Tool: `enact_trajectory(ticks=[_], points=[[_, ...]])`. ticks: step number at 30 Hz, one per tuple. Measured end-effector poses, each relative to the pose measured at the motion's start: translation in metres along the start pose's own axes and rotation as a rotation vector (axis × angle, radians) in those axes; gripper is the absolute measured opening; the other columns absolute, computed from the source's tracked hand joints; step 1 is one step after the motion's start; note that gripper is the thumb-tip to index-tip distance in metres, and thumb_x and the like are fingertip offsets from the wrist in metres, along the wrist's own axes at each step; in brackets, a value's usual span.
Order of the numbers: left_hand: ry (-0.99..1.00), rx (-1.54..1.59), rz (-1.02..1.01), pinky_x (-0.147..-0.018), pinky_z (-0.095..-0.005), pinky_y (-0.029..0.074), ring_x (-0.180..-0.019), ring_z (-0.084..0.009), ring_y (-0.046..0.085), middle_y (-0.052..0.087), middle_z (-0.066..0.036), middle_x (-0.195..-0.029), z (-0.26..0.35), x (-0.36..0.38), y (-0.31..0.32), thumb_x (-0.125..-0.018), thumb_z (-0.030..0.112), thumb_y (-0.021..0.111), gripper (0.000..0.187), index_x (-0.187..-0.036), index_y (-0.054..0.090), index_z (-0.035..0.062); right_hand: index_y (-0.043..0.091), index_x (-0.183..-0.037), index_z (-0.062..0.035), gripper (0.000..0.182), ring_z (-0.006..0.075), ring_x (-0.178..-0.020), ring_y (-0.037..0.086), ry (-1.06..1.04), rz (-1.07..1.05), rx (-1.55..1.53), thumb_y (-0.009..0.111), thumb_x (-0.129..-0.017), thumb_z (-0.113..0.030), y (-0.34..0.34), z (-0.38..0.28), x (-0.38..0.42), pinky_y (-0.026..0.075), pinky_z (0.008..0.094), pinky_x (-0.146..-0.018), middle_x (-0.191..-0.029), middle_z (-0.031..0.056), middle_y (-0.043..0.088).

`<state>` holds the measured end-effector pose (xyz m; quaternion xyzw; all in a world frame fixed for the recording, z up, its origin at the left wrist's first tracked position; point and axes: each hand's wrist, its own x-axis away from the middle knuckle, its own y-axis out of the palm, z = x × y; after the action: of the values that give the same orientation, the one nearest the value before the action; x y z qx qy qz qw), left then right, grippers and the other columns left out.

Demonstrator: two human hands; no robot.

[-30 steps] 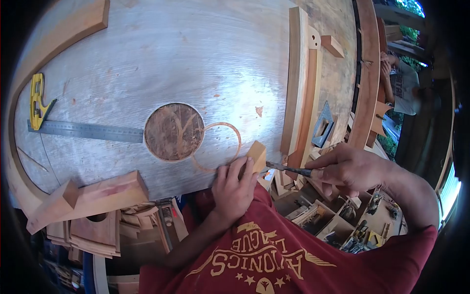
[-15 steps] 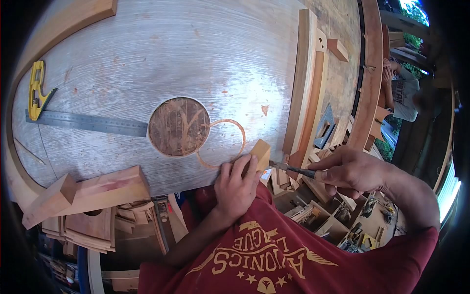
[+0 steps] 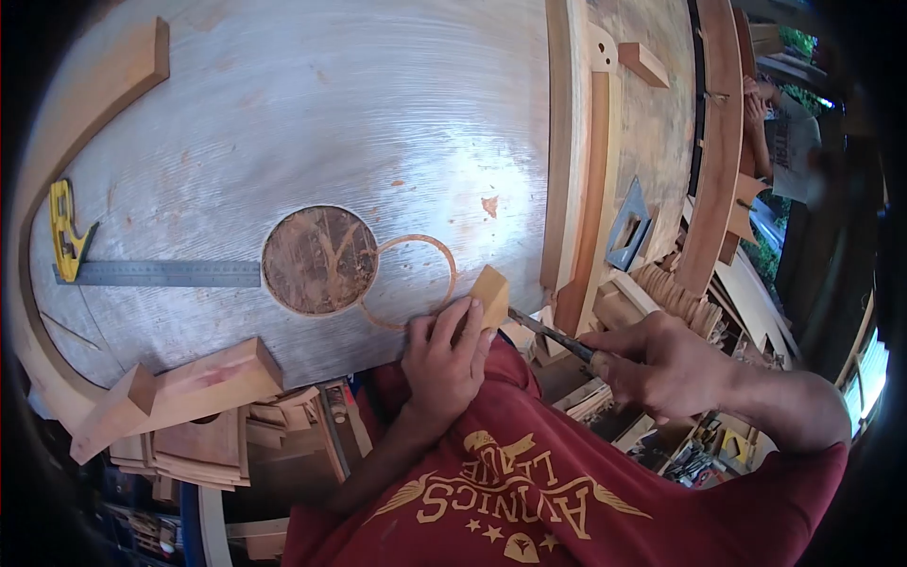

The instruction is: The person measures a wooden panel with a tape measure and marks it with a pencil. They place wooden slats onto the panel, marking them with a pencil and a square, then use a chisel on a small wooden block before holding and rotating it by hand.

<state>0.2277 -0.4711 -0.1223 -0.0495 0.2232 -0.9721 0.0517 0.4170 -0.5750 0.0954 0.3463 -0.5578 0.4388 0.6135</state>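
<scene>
My left hand point(image 3: 449, 364) is closed on a small wooden block point(image 3: 489, 293), pressing it down at the near edge of a whitish board point(image 3: 425, 123). In my right hand point(image 3: 661, 364) is a narrow metal-bladed tool point(image 3: 553, 335), like a chisel or file. Its far end meets the right side of the block; the exact contact is too small to make out. Most of the handle is hidden by my fingers. Left of the block, the board has a round recess point(image 3: 319, 260) with a brown bottom and a thin ring-shaped groove point(image 3: 452, 274) overlapping it.
A combination square with a yellow head point(image 3: 64, 231) and steel ruler point(image 3: 170, 274) lies on the board. Wooden pieces point(image 3: 203, 378) sit at the near left, long strips point(image 3: 576, 161) at the right. A blue triangular square point(image 3: 628, 227) is beyond them. Another person point(image 3: 794, 142) is at far right.
My right hand has come lower and closer to the block, and the tool now slopes more steeply. The whole view has shifted a little; my left hand keeps its hold.
</scene>
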Motion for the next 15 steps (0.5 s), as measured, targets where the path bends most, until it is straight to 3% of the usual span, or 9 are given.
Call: enact_trajectory(ticks=[2,4,6,8,9,13,15], points=[[0.005,-0.005,-0.017,-0.078,-0.0392,0.050,-0.092,-0.0295,0.059,0.068,-0.008,-0.117,0.001,-0.003,-0.002,-0.087,0.017,0.077,0.035,-0.118,0.072,0.0031,0.056,-0.138,0.0083,0.047,0.0181,-0.054,0.062,-0.063,0.017,-0.011,0.051,-0.095,-0.011,0.006,0.014,-0.001,0.053,0.0360,-0.058,-0.069,0.0167,0.063],[0.036,-0.026,-0.023,-0.079,-0.0400,0.049,-0.092,-0.0304,0.059,0.067,-0.008,-0.119,-0.002,-0.001,-0.001,-0.088,0.018,0.075,0.035,-0.119,0.071,0.0032,0.057,-0.136,0.0094,0.046,0.0225,-0.060,0.066,-0.261,0.030,0.047,0.051,-0.095,-0.011,0.013,0.025,-0.003,0.054,0.0364,-0.062,-0.072,0.0207,0.065],[0.078,-0.044,-0.052,-0.078,-0.0407,0.049,-0.092,-0.0313,0.058,0.067,-0.009,-0.120,0.002,0.002,-0.002,-0.088,0.017,0.074,0.036,-0.121,0.069,0.0028,0.058,-0.133,0.0093,0.045,0.0269,-0.067,0.069,-0.294,0.037,0.089,0.052,-0.094,-0.011,0.021,0.033,-0.012,0.056,0.0376,-0.066,-0.077,0.0239,0.068],[0.101,-0.096,-0.067,-0.077,-0.0413,0.049,-0.092,-0.0322,0.058,0.066,-0.010,-0.120,0.000,-0.003,-0.007,-0.089,0.017,0.073,0.037,-0.123,0.068,0.0021,0.061,-0.131,0.0079,0.043,0.0314,-0.074,0.072,-0.199,0.012,0.152,0.052,-0.094,-0.011,0.020,0.024,-0.036,0.057,0.0395,-0.070,-0.084,0.0261,0.070],[0.095,-0.123,-0.017,-0.077,-0.0419,0.049,-0.093,-0.0328,0.058,0.065,-0.011,-0.120,-0.009,-0.014,-0.002,-0.089,0.017,0.073,0.038,-0.124,0.067,0.0015,0.061,-0.132,0.0037,0.042,0.0339,-0.081,0.072,0.016,-0.048,-0.010,0.052,-0.094,-0.012,0.003,0.009,-0.029,0.057,0.0425,-0.077,-0.085,0.0262,0.069],[0.084,-0.115,-0.015,-0.080,-0.0443,0.050,-0.098,-0.0356,0.059,0.064,-0.014,-0.118,-0.004,-0.003,0.008,-0.086,0.021,0.077,0.045,-0.124,0.066,0.0005,0.054,-0.143,-0.0014,0.049,0.0277,-0.071,0.068,-0.408,0.163,-0.024,0.053,-0.096,-0.013,0.009,0.081,-0.050,0.054,0.0394,-0.072,-0.075,0.0211,0.066],[0.067,-0.152,-0.005,-0.082,-0.0450,0.050,-0.101,-0.0368,0.059,0.063,-0.015,-0.119,0.004,0.003,0.005,-0.083,0.024,0.080,0.049,-0.124,0.066,0.0010,0.051,-0.145,-0.0015,0.050,0.0289,-0.073,0.068,-0.438,0.220,-0.072,0.053,-0.097,-0.014,0.007,0.101,-0.042,0.053,0.0399,-0.073,-0.077,0.0218,0.067]])
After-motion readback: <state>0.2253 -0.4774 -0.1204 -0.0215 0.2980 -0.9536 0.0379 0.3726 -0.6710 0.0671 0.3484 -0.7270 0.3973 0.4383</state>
